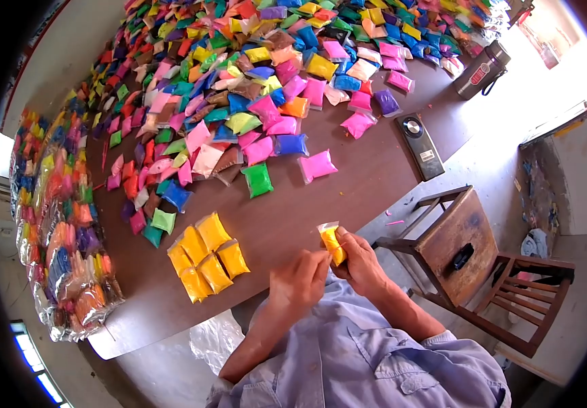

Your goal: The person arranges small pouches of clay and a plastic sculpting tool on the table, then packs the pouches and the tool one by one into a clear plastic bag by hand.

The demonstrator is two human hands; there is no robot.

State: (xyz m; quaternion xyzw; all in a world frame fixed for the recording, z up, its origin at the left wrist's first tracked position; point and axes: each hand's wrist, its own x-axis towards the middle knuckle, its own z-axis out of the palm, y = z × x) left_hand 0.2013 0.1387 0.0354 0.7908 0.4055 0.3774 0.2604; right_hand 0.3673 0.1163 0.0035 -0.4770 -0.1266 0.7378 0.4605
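A small clear plastic packet of yellow material (331, 241) is held up in front of my shirt, near the table's front edge. My right hand (363, 264) grips it from the right, thumb along its side. Closed beside it, my left hand (298, 280) has its fingertips on the packet's lower left edge; the exact pinch is partly hidden. To the left on the brown table (286, 211) lie several similar yellow packets (213, 273), laid close together in two rows.
A large heap of multicoloured packets (259, 109) covers the table's far part. Bundled bags of packets (62, 251) line the left edge. On the right are a dark flask (481, 71), a black device with a round dial (420, 146) and a wooden chair (453, 238) bearing a black object.
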